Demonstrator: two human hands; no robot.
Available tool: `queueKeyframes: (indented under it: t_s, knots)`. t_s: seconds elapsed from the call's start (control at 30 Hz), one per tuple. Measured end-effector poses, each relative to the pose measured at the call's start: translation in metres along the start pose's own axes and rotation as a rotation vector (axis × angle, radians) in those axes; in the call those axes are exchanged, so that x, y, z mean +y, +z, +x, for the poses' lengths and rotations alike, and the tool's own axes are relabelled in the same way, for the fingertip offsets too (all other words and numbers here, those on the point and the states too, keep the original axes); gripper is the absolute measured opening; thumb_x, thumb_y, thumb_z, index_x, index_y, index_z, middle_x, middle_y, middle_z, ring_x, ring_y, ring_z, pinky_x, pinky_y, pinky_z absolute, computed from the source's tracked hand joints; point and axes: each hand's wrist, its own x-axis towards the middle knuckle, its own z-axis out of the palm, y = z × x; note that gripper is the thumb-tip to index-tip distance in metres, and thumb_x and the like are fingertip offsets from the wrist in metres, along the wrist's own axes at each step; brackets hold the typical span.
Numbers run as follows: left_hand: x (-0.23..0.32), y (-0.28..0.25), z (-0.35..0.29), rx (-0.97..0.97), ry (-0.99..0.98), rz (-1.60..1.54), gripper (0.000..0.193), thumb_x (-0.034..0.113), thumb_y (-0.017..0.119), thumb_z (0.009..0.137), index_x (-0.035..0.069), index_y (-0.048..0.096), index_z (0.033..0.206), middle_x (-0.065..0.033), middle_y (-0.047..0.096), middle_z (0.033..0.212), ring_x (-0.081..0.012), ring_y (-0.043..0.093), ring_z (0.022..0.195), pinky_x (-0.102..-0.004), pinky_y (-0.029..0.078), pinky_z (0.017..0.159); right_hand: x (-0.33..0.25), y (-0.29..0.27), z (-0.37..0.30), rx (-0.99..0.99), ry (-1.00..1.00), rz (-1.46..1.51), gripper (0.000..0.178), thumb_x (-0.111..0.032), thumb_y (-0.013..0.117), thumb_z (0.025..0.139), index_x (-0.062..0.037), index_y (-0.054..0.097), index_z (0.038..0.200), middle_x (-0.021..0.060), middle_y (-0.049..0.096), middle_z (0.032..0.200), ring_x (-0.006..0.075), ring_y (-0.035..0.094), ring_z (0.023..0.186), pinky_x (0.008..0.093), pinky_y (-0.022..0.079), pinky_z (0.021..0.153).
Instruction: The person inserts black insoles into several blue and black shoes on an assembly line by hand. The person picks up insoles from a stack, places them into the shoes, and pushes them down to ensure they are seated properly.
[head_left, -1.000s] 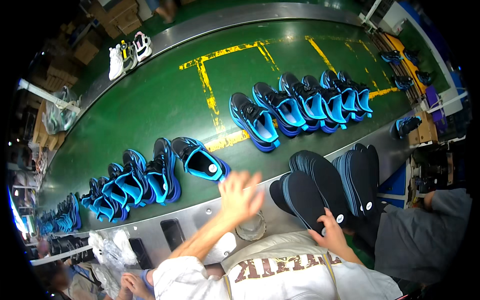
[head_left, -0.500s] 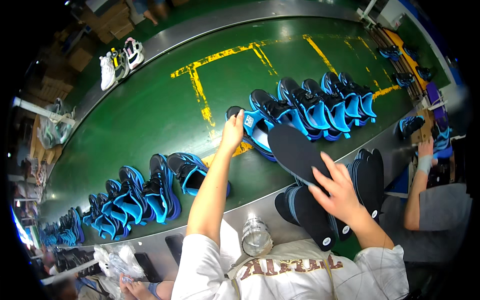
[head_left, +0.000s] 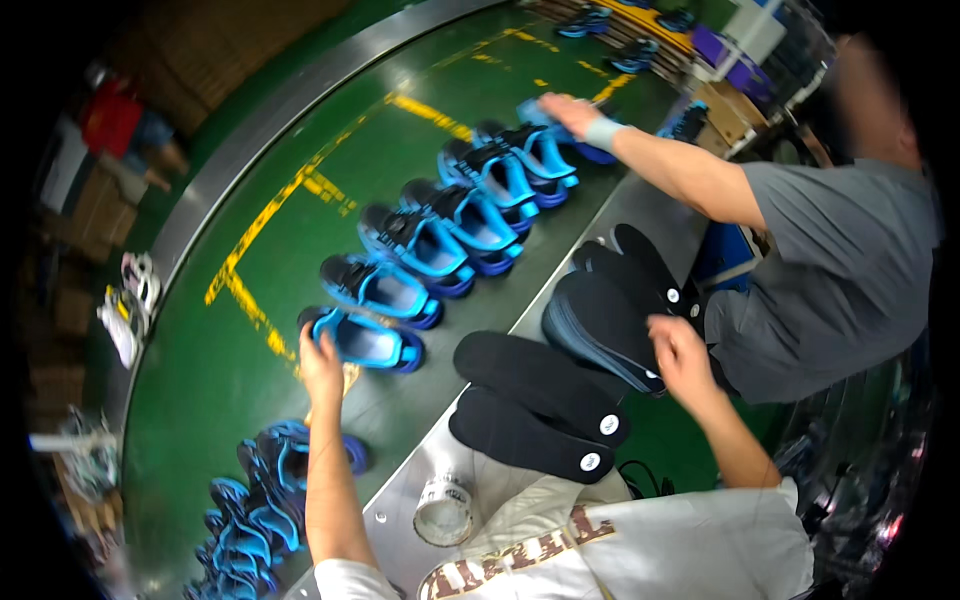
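My left hand (head_left: pixel 322 372) is closed on the toe end of a black and blue sneaker (head_left: pixel 365 338), the nearest in a slanting row on the green conveyor belt. Its opening faces right, and a pale lining shows inside. My right hand (head_left: pixel 688 362) has its fingers curled at the heel end of a black insole (head_left: pixel 605 315), which lies over a thick stack. Blur hides whether that insole is lifted off the stack. Two more piles of black insoles, an upper pile (head_left: pixel 530 378) and a lower pile (head_left: pixel 520 440), lie nearer my body with round white heel stickers.
A co-worker's hand (head_left: pixel 572 115) touches a shoe at the row's far end. More sneakers (head_left: pixel 245 525) crowd the lower left. A clear jar (head_left: pixel 445 512) stands on the metal edge. White sneakers (head_left: pixel 122 325) sit on the far rail; a person in red (head_left: pixel 115 120) is beyond.
My view has swung right. My right hand has moved from beside the held shoe to the insole stack. The co-worker's arm now reaches over the belt. My left hand stays at a shoe's toe.
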Motion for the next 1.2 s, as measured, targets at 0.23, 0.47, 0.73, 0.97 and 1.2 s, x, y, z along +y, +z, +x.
queueKeyframes:
  t_s: [0.23,0.47,0.73,0.97,1.2]
  knots:
    - [-0.018,-0.023,-0.003,-0.143,0.016,-0.145,0.036,0.019,0.046,0.088,-0.003,0.043,0.117,-0.0191,0.054,0.105,-0.026,0.053,0.097,-0.0324,0.039,0.086,0.193,-0.018,0.028,-0.256,0.057,-0.248,0.035,-0.019,0.064,0.071,-0.0062,0.057,0.103,0.011,0.059,0.095,0.0295,0.053,0.094,0.0378,0.041,0.083]
    - [-0.006,-0.016,-0.018,-0.093,-0.146,-0.196,0.035,0.016,0.046,0.089,-0.002,0.04,0.119,-0.0134,0.052,0.106,-0.0186,0.05,0.095,-0.028,0.04,0.084,0.208,0.011,0.041,-0.371,0.097,-0.27,0.051,-0.014,0.066,0.069,-0.01,0.048,0.117,0.0093,0.049,0.11,0.0254,0.043,0.107,0.0363,0.037,0.089]
    - [-0.014,-0.013,-0.024,-0.018,-0.092,-0.077,0.039,0.015,0.045,0.089,0.0,0.036,0.124,-0.0185,0.046,0.116,-0.0263,0.046,0.104,-0.0322,0.034,0.092,0.212,0.024,0.055,-0.241,0.228,0.099,0.017,-0.006,0.053,0.08,-0.0014,0.044,0.094,0.0156,0.046,0.1,0.0335,0.052,0.087,0.0384,0.042,0.077]
    - [-0.018,-0.002,-0.036,0.051,-0.073,-0.025,0.042,0.013,0.044,0.088,0.001,0.033,0.126,-0.0194,0.042,0.121,-0.0286,0.043,0.109,-0.0328,0.031,0.095,0.207,0.022,0.068,-0.134,-0.046,-0.229,0.029,-0.004,0.043,0.081,-0.0062,0.043,0.111,0.0122,0.048,0.097,0.0286,0.051,0.09,0.0358,0.041,0.081]
    - [0.012,-0.003,-0.042,-0.043,-0.188,-0.242,0.042,0.014,0.046,0.089,0.003,0.034,0.127,-0.0157,0.044,0.119,-0.024,0.047,0.103,-0.0312,0.035,0.09,0.2,0.003,0.092,-0.039,-0.285,-0.587,0.04,-0.009,0.049,0.076,-0.0129,0.047,0.116,0.0115,0.05,0.094,0.0268,0.051,0.085,0.0356,0.042,0.073]
